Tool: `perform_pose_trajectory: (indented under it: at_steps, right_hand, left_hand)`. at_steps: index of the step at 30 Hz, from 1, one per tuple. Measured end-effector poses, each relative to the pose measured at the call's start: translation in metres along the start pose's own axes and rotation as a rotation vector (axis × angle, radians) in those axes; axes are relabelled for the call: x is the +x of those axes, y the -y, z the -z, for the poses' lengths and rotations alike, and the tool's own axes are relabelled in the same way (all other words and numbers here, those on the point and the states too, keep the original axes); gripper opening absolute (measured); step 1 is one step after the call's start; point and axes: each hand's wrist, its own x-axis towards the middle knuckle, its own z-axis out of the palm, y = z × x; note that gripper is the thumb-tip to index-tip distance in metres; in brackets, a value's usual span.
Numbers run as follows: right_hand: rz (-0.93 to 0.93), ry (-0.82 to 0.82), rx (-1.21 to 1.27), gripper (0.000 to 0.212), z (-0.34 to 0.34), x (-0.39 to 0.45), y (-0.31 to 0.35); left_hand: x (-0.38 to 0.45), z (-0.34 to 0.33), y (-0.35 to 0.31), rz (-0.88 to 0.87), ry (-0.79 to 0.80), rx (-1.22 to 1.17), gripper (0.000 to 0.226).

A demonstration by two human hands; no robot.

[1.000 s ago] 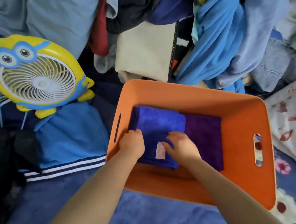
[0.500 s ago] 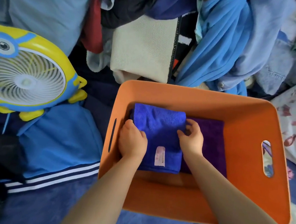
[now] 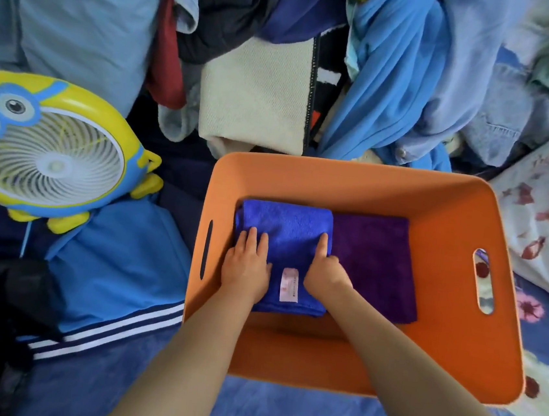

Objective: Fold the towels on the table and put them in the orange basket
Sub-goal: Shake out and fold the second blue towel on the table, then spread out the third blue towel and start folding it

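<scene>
Nearby: fan (image 3: pixel 48 153) left of orange basket (image 3: pixel 453 206) | clothes pile (image 3: pixel 315 59) behind

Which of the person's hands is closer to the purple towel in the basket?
The right hand. It rests at the blue towel's right edge, beside the purple towel. The left hand lies flat on the blue towel's far side.

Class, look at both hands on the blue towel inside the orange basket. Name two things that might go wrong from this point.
1. The left hand and right hand press the blue towel flat; lifting away carelessly might drag its top layer and open the fold.
2. The blue towel overlaps the purple towel edge, so sliding it could ruck up that one inside the orange basket.
</scene>
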Motion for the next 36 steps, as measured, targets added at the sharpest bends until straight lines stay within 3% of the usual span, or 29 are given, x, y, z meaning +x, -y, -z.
perform_pose_trajectory:
  at_steps: [4,8,13,20,24,29,36]
  right_hand:
    - [-0.004,0.040,-0.125,0.067,0.017,-0.023,-0.001]
    - [0.168,-0.018,-0.216,0.058,0.049,-0.058,0.009]
    - [0.342,-0.249,-0.246,0.037,0.115,-0.122,0.028]
    - [0.425,-0.479,-0.163,0.030,0.176,-0.235,0.014]
    - [0.455,-0.628,-0.141,0.029,0.185,-0.311,-0.009]
    - [0.459,-0.744,-0.128,0.030,0.178,-0.403,-0.038]
    - [0.342,-0.871,-0.104,0.029,0.128,-0.528,-0.088]
  left_hand:
    - [-0.013,0.022,-0.002,-0.014,0.034,0.153,0.056]
    - [-0.037,0.060,-0.009,-0.062,-0.031,0.328,0.042]
    - [-0.091,0.132,-0.023,-0.028,-0.127,0.409,0.037]
    - [-0.204,0.213,-0.060,-0.010,-0.349,0.404,0.040]
    - [-0.287,0.222,-0.077,-0.008,-0.455,0.390,0.038]
    - [-0.373,0.207,-0.097,-0.038,-0.475,0.390,0.038]
    - [-0.486,0.181,-0.134,-0.265,-0.576,0.454,0.037]
